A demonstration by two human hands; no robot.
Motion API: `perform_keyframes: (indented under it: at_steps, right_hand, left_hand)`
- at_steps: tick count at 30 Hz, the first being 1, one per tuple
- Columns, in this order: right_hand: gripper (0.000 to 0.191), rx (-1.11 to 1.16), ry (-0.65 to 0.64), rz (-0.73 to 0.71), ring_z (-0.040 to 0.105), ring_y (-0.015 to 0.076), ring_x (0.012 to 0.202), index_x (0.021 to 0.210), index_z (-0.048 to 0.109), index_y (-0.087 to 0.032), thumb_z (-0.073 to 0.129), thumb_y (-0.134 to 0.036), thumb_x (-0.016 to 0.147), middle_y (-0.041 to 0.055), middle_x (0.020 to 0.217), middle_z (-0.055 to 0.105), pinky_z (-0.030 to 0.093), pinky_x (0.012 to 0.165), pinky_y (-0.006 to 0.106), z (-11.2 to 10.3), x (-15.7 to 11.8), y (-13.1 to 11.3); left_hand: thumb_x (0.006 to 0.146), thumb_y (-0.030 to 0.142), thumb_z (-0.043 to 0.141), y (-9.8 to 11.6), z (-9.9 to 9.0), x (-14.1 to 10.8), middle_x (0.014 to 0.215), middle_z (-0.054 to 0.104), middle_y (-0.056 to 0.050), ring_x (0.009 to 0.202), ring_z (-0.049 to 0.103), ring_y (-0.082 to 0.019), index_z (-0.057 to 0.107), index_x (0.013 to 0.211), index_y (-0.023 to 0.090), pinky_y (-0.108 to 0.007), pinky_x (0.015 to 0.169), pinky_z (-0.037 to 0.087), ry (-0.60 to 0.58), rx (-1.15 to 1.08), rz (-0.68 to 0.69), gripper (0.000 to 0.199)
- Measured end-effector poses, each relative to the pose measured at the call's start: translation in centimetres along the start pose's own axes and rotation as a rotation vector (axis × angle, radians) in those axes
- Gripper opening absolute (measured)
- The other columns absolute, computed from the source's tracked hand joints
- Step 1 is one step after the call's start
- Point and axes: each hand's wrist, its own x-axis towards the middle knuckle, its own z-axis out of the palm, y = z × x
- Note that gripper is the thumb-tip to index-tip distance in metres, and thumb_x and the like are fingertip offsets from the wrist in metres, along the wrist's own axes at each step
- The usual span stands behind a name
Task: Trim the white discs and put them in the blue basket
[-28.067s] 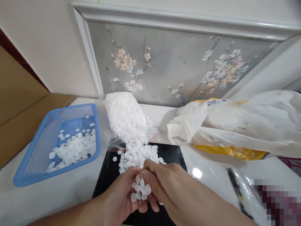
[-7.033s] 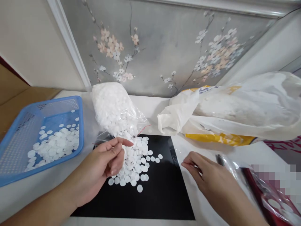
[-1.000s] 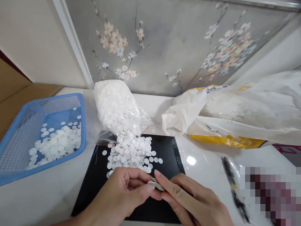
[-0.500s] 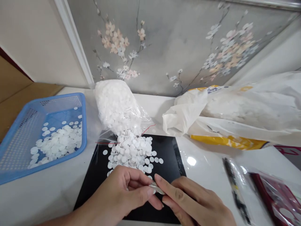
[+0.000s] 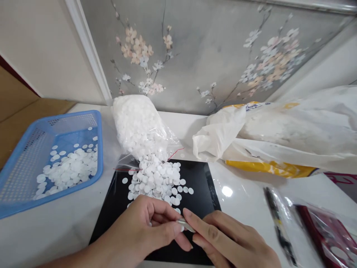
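My left hand (image 5: pixel 152 227) is closed, thumb against fingers, with a small white disc (image 5: pixel 182 229) partly showing at its fingertips. My right hand (image 5: pixel 225 236) grips a thin, flat silvery blade-like piece (image 5: pixel 186 225) whose tip meets the disc. Most of that piece is hidden by the fingers, so its exact kind cannot be made out. Just beyond the hands, a heap of white plastic discs (image 5: pixel 156 178) lies on a black board (image 5: pixel 199 178). The heap spills from the mouth of a clear zip bag (image 5: pixel 136 123) full of the same discs.
On the left stands a blue basket (image 5: pixel 99 149) holding many white discs. A white and yellow plastic bag (image 5: pixel 267 149) lies at the right rear. Nearer on the right are a black pen (image 5: pixel 279 223) and a dark red item in clear wrapping (image 5: pixel 323 230). A flowered wall panel rises behind.
Almost nothing differs. The silvery piece has tilted slightly against the disc at my left fingertips, while both hands stay in place.
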Motion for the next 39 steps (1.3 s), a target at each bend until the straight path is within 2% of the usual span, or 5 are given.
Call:
perform_keyframes:
  at_steps: [20,26,30,36,39]
  right_hand:
    - [0.036,0.048,0.11,0.205,0.06,0.0101,0.051,0.133,0.055,-0.028,0.043,-0.025,0.099,0.0004,0.074,0.061,0.051,0.048,0.016,0.0,0.8,0.0]
    - [0.044,-0.192,0.131,0.425,0.071,0.0202,0.078,0.142,0.038,-0.019,0.032,-0.032,0.101,0.0084,0.091,0.069,0.058,0.062,0.029,-1.4,1.7,3.0]
    - [0.024,-0.11,0.027,0.452,0.068,0.0176,0.065,0.107,0.059,-0.022,0.046,-0.038,0.095,0.0044,0.082,0.071,0.056,0.058,0.026,-0.4,2.1,3.8]
    - [0.028,-0.211,-0.059,0.307,0.054,0.0124,0.05,0.077,0.063,-0.02,0.042,-0.024,0.094,0.0013,0.072,0.061,0.044,0.048,0.023,1.8,2.5,4.3]
    - [0.025,-0.052,-0.022,0.392,0.05,0.012,0.051,0.072,0.063,-0.019,0.046,-0.023,0.089,0.0004,0.069,0.059,0.039,0.05,0.023,1.5,2.8,3.8]
  left_hand:
    - [0.083,0.03,0.061,-1.0,-0.5,0.5,0.083,0.079,-0.009,0.035,0.018,-0.002,0.071,0.084,0.014,-0.025,0.037,0.007,-0.012,-0.178,0.002,0.018]
    - [0.087,0.032,0.057,-0.7,-0.6,0.7,0.06,0.065,0.001,0.038,0.019,-0.003,0.058,0.068,0.016,-0.026,0.041,0.008,0.07,-0.189,0.093,0.025]
    - [0.089,0.039,0.052,-1.0,-1.0,1.1,0.045,0.045,0.007,0.04,0.023,-0.004,0.043,0.056,0.019,-0.025,0.043,0.011,0.163,-0.185,0.132,0.04]
    - [0.086,0.027,0.053,-1.5,-1.4,1.8,0.065,0.067,0.001,0.044,0.039,-0.005,0.06,0.101,0.017,-0.021,0.044,0.018,0.067,-0.181,0.089,0.019]
    - [0.081,0.021,0.052,-1.4,-1.2,1.8,0.064,0.067,-0.001,0.048,0.042,-0.007,0.063,0.097,0.015,-0.02,0.044,0.017,0.079,-0.156,0.039,0.02]
